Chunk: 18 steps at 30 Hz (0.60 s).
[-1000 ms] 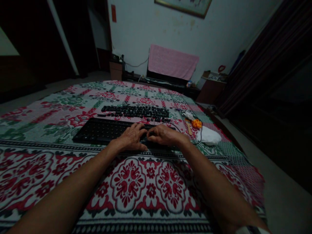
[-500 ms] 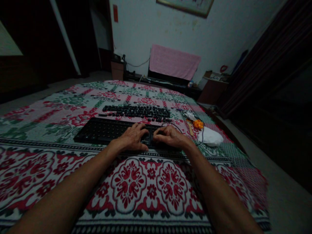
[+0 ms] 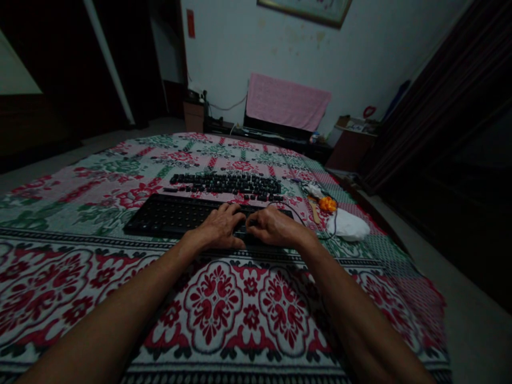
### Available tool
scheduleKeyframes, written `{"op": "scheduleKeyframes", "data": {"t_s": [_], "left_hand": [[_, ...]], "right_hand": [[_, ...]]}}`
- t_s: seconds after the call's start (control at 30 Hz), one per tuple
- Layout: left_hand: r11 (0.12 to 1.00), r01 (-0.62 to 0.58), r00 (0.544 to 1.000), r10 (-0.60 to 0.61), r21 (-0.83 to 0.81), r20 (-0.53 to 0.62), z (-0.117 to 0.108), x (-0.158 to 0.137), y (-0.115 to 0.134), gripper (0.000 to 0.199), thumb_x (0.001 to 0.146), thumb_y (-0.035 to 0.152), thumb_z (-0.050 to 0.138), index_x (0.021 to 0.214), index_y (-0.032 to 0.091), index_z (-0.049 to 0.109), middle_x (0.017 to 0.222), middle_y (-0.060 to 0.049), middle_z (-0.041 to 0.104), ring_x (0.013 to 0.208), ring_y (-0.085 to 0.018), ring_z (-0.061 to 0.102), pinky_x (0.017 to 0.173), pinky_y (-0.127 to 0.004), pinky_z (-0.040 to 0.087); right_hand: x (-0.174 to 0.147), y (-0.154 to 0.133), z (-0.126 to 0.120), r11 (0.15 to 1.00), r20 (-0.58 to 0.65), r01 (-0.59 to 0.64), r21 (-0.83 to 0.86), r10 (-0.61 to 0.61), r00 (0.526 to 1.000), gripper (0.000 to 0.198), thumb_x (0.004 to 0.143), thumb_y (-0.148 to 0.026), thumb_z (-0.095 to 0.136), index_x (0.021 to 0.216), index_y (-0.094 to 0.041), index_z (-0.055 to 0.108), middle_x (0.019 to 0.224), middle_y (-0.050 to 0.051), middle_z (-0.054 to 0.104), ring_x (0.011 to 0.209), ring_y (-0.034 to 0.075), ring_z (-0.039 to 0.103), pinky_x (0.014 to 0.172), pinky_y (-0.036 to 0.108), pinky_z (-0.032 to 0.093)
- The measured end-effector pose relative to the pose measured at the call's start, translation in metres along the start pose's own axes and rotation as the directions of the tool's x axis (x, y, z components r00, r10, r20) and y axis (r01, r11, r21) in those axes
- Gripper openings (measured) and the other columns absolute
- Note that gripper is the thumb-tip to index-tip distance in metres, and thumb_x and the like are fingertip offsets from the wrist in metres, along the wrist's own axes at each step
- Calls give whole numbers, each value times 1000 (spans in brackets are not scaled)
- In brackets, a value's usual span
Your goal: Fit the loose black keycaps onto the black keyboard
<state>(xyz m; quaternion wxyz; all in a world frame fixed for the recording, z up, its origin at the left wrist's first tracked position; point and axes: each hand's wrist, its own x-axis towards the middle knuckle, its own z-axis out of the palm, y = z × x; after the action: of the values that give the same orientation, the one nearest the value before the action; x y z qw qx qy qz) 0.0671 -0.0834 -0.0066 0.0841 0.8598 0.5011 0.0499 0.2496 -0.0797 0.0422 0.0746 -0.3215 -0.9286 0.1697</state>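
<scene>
A black keyboard (image 3: 170,215) lies on the patterned cloth, its left part showing rows of round key posts without caps. My left hand (image 3: 222,226) rests on the middle of it, fingers apart and thumb toward the near edge. Just to the right, over the keyboard's right part, my right hand (image 3: 271,226) is closed in a pinch. Whatever sits between those fingertips is too dark and small to make out. Beyond the keyboard, loose black keycaps (image 3: 230,183) lie in rows on the cloth.
Right of the keyboard are an orange bundle (image 3: 327,204), a flat wooden stick (image 3: 314,211), a white plastic bag (image 3: 349,225) and a dark cable (image 3: 298,214). A pink towel (image 3: 287,101) hangs over something by the far wall. The patterned cloth (image 3: 216,304) spreads all around.
My right hand has shifted slightly left, nearer my left hand, and its pinch has turned a little. My left hand stays on the keyboard. The whole view has moved slightly.
</scene>
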Motion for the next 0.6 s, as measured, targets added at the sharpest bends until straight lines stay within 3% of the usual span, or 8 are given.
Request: {"op": "scheduleKeyframes", "data": {"t_s": [0.3, 0.43, 0.6], "left_hand": [[1000, -3, 1000, 3, 13, -7, 4, 2, -3, 67, 64, 53, 67, 122, 23, 52, 140, -11, 36, 128, -34, 30, 100, -49, 35], [1000, -10, 1000, 10, 11, -13, 2, 1, -2, 64, 65, 54, 66, 120, 23, 53, 139, -10, 36, 127, -33, 30, 100, -48, 35], [1000, -30, 1000, 30, -4, -8, 1, 0, -3, 59, 65, 54, 66, 115, 25, 55, 138, -9, 37, 125, -32, 33, 97, -47, 38]], "right_hand": [[13, -5, -5, 994, 56, 28, -102, -22, 998, 15, 77, -10, 51, 71, -12, 65, 53, 0, 52, 49, 8, 37, 54, 24, 26], [18, 3, -9, 1000, 88, -6, -21, 8, 996, 14, 76, -11, 53, 69, -10, 65, 50, -2, 49, 47, 6, 35, 50, 22, 25], [3, 13, -3, 990, 53, -45, 137, 38, 998, 18, 80, -18, 51, 81, -10, 68, 52, -5, 47, 46, 5, 34, 46, 20, 24]]}}
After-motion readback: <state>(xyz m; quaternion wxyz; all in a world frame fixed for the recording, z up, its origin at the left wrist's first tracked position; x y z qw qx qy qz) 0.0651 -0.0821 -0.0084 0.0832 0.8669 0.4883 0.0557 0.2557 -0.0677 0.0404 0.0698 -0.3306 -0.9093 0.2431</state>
